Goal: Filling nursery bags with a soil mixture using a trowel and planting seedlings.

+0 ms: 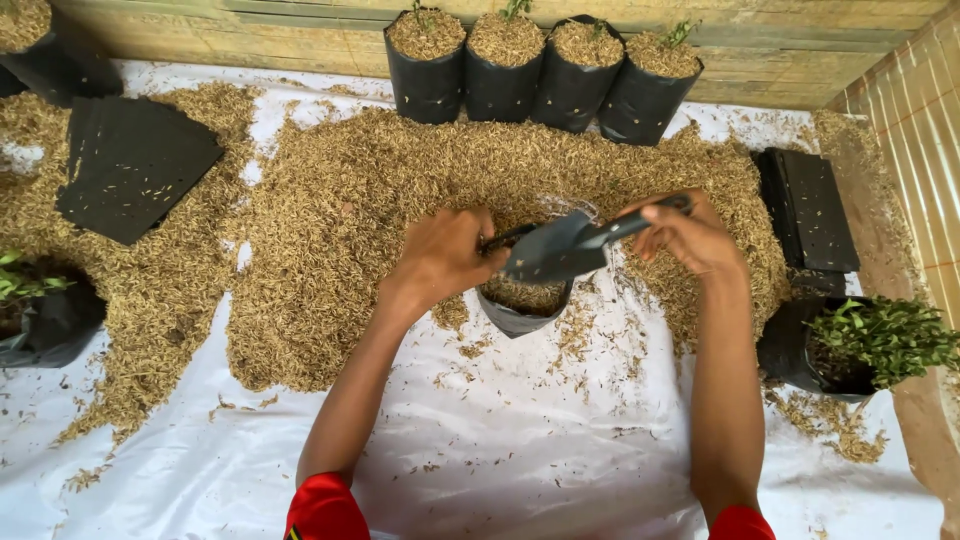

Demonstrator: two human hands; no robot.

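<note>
My left hand (445,255) grips the rim of a small black grow bag (520,318) that stands on the white sheet and is partly filled with rice husk. My right hand (690,238) holds the handle of a dark grey trowel (560,250), whose blade tilts down over the bag's mouth. A wide heap of rice husk (340,220) lies just behind and left of the bag.
Several filled black bags (540,75) stand in a row against the wooden wall at the back. Flat empty bags lie in stacks at left (135,165) and right (808,205). A bag holding a green seedling (860,345) stands at right, another at left (40,310).
</note>
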